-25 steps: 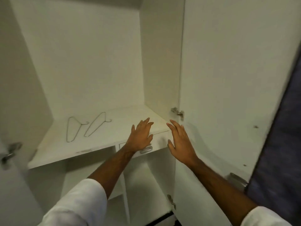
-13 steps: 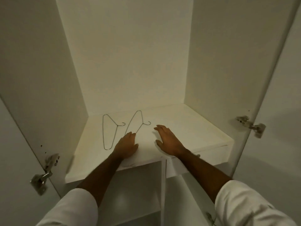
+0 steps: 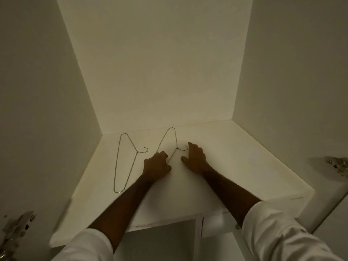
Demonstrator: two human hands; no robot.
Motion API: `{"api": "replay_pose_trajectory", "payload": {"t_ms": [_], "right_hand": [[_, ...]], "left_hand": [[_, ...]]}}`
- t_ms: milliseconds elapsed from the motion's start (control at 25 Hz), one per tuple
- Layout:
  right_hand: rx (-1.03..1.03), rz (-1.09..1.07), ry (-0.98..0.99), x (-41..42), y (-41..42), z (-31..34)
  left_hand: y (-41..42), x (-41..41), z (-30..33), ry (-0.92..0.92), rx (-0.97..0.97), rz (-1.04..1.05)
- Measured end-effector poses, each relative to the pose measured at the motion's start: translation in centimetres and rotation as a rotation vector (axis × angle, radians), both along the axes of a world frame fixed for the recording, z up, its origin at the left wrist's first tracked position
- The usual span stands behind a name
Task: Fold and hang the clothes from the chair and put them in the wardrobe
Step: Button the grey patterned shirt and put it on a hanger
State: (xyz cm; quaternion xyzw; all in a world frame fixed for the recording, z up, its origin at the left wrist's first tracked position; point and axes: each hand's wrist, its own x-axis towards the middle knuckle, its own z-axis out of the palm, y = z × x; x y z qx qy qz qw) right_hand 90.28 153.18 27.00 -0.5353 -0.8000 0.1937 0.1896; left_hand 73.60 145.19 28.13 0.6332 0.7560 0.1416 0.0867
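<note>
**Reaching for a wire hanger on the wardrobe shelf**

Reaching into the open wardrobe, both hands converge on the nearer wire hanger (image 3: 170, 143), which lies flat on the shelf (image 3: 235, 157). The left hand (image 3: 156, 165) sits at the hanger's lower end with its fingers curled over the wire there; whether they have truly closed on it cannot be told. The right hand (image 3: 195, 160) rests just right of this hanger, fingers extended and loose, its fingertips touching or nearly touching the hook, holding nothing. A second wire hanger (image 3: 127, 162) lies to the left of the first, apart from both hands.

The step appears to be fetching a hanger. No clothes or chair are in view. Next, the thin wire probably needs lifting off the flat shelf, perhaps by pinching at the hook or corner.
</note>
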Motion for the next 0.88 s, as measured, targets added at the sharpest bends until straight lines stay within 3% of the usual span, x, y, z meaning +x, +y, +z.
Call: {"api": "replay_pose_trajectory", "payload": {"t_ms": [200,480,720,880], "right_hand": [[-0.28,-0.169,0.374,-0.9,5.9,0.9],[-0.485,0.034,0.892,0.6,5.8,3.3],[-0.376,0.114,1.0,6.8,0.7,7.0],[-0.355,0.014,1.043,12.3,-7.2,8.5]], "left_hand": [[2.4,-0.3,0.8,-0.163,-0.091,-0.086],[2.2,0.1,0.7,-0.498,0.108,-0.171],[3.1,2.4,3.3,-0.253,0.569,-0.324],[1.7,7.6,4.0,-0.38,0.419,-0.578]]}}
